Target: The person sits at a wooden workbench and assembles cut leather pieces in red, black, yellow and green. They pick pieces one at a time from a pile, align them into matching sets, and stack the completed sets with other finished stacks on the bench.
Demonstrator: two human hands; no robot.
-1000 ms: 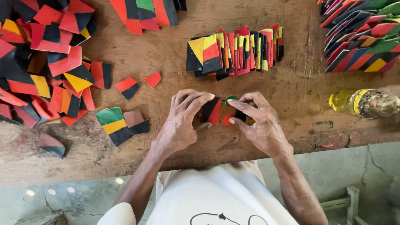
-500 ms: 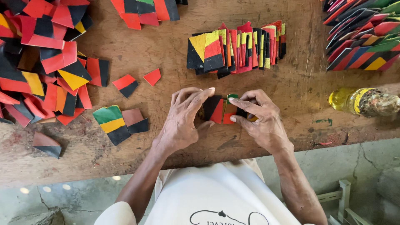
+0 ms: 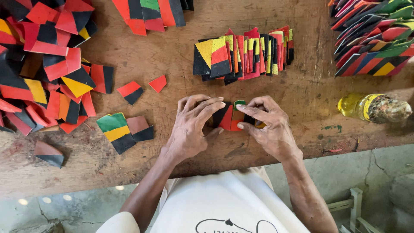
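You worked at a worn, scratched wooden bench (image 3: 302, 86) with a cracked grey concrete floor (image 3: 379, 172) below its near edge, a fanned row of painted cards (image 3: 246, 54) just beyond your hands, a loose heap (image 3: 39, 73) far off to your left hand's side and a yellow bottle (image 3: 371, 108) lying out past your right. Between your fingers sat a small stack of cards (image 3: 230, 117), red, black and green as far as showed. Your left hand (image 3: 192, 127) and right hand (image 3: 267, 127) pinched it closed from either side, flat on the bench.
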